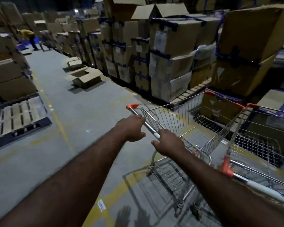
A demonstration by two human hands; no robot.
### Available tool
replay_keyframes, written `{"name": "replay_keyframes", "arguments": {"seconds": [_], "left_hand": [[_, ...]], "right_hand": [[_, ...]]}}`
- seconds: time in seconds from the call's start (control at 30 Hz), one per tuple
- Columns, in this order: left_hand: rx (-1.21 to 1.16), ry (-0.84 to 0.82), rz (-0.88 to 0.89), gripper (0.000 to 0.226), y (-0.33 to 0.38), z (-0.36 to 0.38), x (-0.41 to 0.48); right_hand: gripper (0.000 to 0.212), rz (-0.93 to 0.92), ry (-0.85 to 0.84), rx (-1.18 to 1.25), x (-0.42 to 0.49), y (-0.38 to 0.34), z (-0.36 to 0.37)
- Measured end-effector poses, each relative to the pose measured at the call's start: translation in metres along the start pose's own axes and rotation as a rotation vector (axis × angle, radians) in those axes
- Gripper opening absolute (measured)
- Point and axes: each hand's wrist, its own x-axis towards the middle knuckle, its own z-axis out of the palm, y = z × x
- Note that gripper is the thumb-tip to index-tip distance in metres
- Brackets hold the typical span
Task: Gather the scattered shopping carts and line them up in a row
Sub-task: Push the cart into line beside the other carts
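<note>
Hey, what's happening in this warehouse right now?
A person grips the handle of a wire shopping cart with the left hand and right hand in an aisle between stacked cardboard boxes. A second cart stands close on its right. An open carton lies on the floor ahead. Another person bends over far down the aisle.

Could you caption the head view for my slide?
Left hand and right hand grip a cart handle beside a second cart.

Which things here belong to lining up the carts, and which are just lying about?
Job: shopping cart held by its handle, left hand, right hand, second cart beside it.
Lying about: open cardboard box on the floor, wooden pallet, stacked cartons.
</note>
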Motion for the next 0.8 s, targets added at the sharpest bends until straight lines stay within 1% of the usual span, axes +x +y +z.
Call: {"name": "replay_keyframes", "arguments": {"seconds": [0.07, 0.17, 0.3, 0.4, 0.47, 0.53, 0.6, 0.73, 0.8], "left_hand": [[0.002, -0.022, 0.054, 0.073, -0.011, 0.01, 0.03], [0.035, -0.055, 0.192, 0.069, -0.023, 0.026, 0.073], [0.097, -0.097, 0.36, 0.066, -0.037, 0.057, 0.115], [0.163, -0.146, 0.464, 0.061, -0.052, 0.081, 0.131], [0.109, -0.172, 0.488, 0.053, -0.061, 0.094, 0.138], [0.065, -0.178, 0.504, 0.034, -0.072, 0.105, 0.142], [0.035, -0.158, 0.523, 0.024, -0.081, 0.112, 0.141], [-0.023, -0.108, 0.591, 0.019, -0.108, 0.117, 0.131], [-0.011, -0.053, 0.569, 0.02, -0.133, 0.12, 0.129]], "right_hand": [[0.054, 0.074, -0.005, 0.034, 0.02, -0.003, 0.013], [0.05, 0.222, -0.012, 0.065, 0.036, -0.001, 0.036], [0.044, 0.322, 0.008, -0.119, 0.031, 0.001, 0.054], [0.046, 0.356, -0.021, -0.173, 0.024, -0.006, 0.049], [0.046, 0.378, -0.033, -0.195, 0.017, -0.011, 0.049], [0.048, 0.391, -0.038, -0.223, 0.008, -0.019, 0.052], [0.048, 0.386, -0.047, -0.25, 0.001, -0.029, 0.057], [0.046, 0.388, -0.047, -0.243, -0.009, -0.05, 0.065], [0.046, 0.4, -0.049, -0.248, -0.016, -0.058, 0.069]]}}
